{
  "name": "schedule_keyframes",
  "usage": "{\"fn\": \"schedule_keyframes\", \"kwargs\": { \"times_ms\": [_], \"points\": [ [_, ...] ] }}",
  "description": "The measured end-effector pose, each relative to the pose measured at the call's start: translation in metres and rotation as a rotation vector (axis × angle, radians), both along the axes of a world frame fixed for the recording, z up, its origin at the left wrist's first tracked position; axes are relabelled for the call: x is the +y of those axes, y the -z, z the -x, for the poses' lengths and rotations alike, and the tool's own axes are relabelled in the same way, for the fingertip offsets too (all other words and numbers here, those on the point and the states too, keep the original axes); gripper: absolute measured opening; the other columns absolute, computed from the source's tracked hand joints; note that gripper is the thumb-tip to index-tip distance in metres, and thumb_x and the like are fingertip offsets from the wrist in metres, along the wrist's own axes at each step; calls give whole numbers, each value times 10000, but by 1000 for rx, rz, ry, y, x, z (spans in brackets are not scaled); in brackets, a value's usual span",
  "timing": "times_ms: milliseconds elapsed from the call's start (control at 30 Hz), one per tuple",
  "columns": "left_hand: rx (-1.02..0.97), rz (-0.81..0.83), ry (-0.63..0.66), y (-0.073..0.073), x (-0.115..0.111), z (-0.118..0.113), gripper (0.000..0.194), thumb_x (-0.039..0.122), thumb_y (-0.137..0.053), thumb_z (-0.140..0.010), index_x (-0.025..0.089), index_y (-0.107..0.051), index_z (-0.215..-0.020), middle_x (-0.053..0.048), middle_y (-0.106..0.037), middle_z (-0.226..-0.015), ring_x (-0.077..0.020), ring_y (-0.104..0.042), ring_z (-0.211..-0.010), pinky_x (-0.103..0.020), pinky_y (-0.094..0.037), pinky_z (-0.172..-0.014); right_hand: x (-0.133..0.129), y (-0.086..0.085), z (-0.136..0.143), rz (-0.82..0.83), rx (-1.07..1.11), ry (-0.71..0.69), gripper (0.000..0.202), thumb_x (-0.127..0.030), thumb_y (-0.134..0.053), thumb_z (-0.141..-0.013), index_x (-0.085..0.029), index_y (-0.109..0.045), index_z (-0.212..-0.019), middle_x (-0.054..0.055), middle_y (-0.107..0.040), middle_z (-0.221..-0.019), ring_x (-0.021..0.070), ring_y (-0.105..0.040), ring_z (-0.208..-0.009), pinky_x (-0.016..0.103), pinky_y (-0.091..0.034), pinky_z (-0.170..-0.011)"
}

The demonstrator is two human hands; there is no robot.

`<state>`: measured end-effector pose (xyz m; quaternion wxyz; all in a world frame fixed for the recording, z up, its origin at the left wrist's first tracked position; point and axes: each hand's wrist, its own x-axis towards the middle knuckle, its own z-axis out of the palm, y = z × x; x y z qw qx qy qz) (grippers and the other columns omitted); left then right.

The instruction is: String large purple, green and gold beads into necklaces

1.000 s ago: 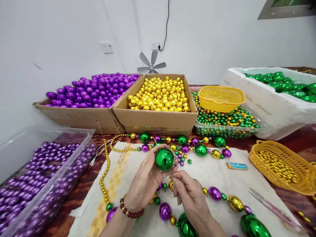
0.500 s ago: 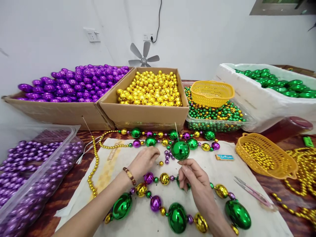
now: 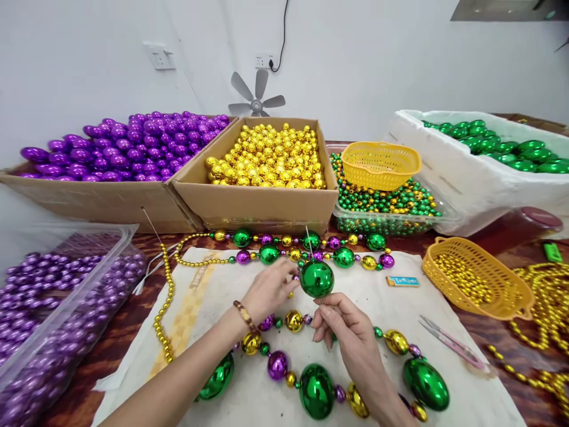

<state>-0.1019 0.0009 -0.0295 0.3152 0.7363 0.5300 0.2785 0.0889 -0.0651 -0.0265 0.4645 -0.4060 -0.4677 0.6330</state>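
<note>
**Your bead table [image 3: 80, 391]**

Cloth [image 3: 231, 356], pale: near centre, under your hands. Purple-bead box [image 3: 98, 198]: far left. Gold-bead box [image 3: 253, 201]: far centre. Foam box [image 3: 438, 160]: far right. Strand [image 3: 316, 391]: across the cloth's near half. Your right hand [image 3: 349, 332]: thumb and fingers pinching the needle [image 3: 309, 242] under the green bead. Your left hand [image 3: 269, 290]: fingers curled, near the green bead's left; cannot tell whether gripping anything. Green bead [image 3: 317, 279]: on the needle, above the cloth.

The green bead [image 3: 317, 280] looks smooth and glossy, the cloth [image 3: 368, 311] matt
</note>
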Motion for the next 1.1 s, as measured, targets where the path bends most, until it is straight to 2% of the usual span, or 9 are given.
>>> {"fn": "schedule_keyframes", "kwargs": {
  "times_ms": [67, 167, 233, 300, 467, 633, 867, 1100],
  "points": [
    [-454, 226, -127, -16, -1, 13, 135, 273, -622, -832, 188, -640, -935, -60, -657, -906, -191, -623, -813, -295, -475, -704, 0, 1, 1, 6, -21, -16, 212, -360, -511, -949, -160, -580, -941, 24, -639, -737, 120, -596, -590, 205, -378, -487],
    [-1019, 459, -230, -40, -6, 33, 174, 256, -643, -841, 170, -650, -991, -77, -682, -949, -190, -660, -871, -314, -503, -789, -2, 3, 4, 2, -79, -46, 243, -377, -520, -941, -153, -599, -888, 16, -627, -683, 114, -584, -548, 205, -363, -473],
    [-1233, 488, -248, -51, -13, 42, 168, 218, -631, -856, 154, -662, -1008, -89, -685, -994, -187, -661, -913, -331, -501, -863, -5, 5, 7, -14, -108, -66, 247, -381, -518, -942, -156, -613, -904, 2, -606, -645, 109, -568, -522, 208, -375, -477],
    [-1340, 474, -262, -56, -19, 48, 172, 192, -620, -864, 142, -670, -1022, -97, -687, -1011, -183, -663, -917, -331, -507, -882, -7, 6, 9, -41, -127, -95, 245, -379, -509, -946, -161, -619, -936, -9, -587, -617, 108, -555, -506, 214, -405, -490],
    [-1452, 460, -333, -56, -25, 48, 119, 163, -645, -844, 152, -667, -960, -84, -700, -971, -199, -672, -946, -369, -506, -935, -9, 8, 13, -128, -208, -175, 248, -366, -482, -956, -166, -626, -931, -17, -568, -578, 110, -546, -479, 215, -433, -485],
    [-1492, 477, -393, -56, -26, 43, 109, 137, -648, -837, 163, -637, -943, -54, -695, -915, -188, -684, -898, -390, -517, -935, -8, 6, 17, -161, -275, -158, 257, -367, -471, -961, -177, -635, -909, -26, -554, -560, 103, -543, -472, 204, -429, -485],
    [-1497, 449, -394, -55, -26, 37, 114, 142, -671, -819, 171, -629, -922, -24, -682, -886, -188, -689, -881, -405, -526, -931, -9, 1, 21, -158, -283, -108, 283, -391, -471, -950, -169, -634, -881, -18, -566, -551, 109, -555, -441, 203, -428, -457],
    [-1389, 342, -427, -56, -27, 29, 267, 158, -679, -813, 158, -649, -1078, -69, -696, -942, -191, -685, -913, -393, -506, -959, -10, 1, 23, -175, -330, -80, 285, -393, -464, -947, -170, -627, -877, -19, -562, -551, 109, -555, -433, 199, -429, -449]
  ]
}}
